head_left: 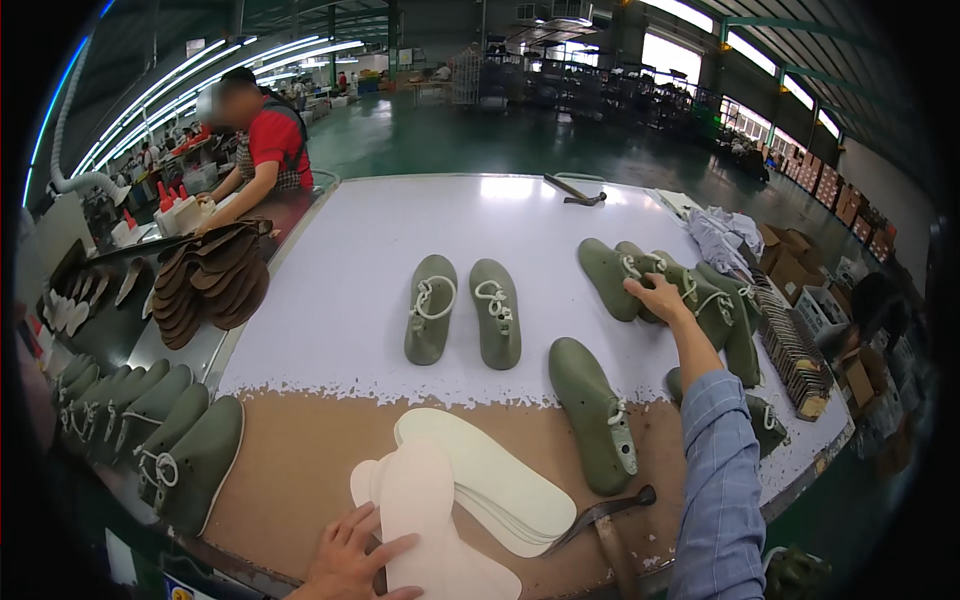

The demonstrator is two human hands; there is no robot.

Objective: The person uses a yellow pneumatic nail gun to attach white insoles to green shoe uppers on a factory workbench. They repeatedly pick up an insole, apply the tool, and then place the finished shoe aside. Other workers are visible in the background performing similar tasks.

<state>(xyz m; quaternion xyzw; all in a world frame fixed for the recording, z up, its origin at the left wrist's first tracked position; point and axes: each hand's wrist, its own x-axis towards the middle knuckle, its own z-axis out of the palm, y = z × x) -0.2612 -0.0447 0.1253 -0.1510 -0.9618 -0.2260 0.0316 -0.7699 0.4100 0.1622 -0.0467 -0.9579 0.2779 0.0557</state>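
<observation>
My left hand (pixel 355 558) rests at the near edge of the table, fingers spread over a stack of pale pink insole-shaped pieces (pixel 425 500). Beneath and beside that stack lie several cream insole boards (pixel 520 495). At the right, my right hand (pixel 662 298) has its fingers curled round a green shoe last (pixel 641 262) in a cluster of corded lasts; part of the grip is hidden. Two more lasts stand mid-table, a left one (pixel 430 310) and a right one (pixel 495 315). Nearer me, a single last (pixel 590 415) lies by my right forearm.
A hammer (pixel 605 520) lies near the front edge, another hammer (pixel 575 192) at the far edge. Brown leather pieces (pixel 210 280) and several lasts (pixel 190 460) fill the left rack. Cloths (pixel 725 238) lie far right. A person in red (pixel 275 140) works beyond the left edge.
</observation>
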